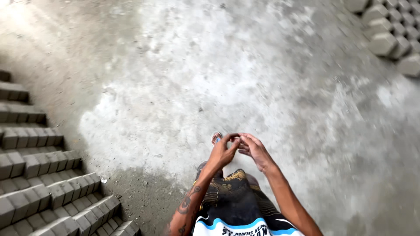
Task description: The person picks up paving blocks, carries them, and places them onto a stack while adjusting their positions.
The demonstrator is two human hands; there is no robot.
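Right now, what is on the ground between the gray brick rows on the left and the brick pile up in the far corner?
Only bare, dusty concrete floor lies between the stepped brick rows and the hexagonal brick pile, in the head view.

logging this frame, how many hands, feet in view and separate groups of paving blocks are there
hands: 2, left hand and right hand, fingertips touching in front of the body
feet: 1, a foot just beyond the hands
groups of paving blocks: 2, rows at the left and a stack at top right
total: 5
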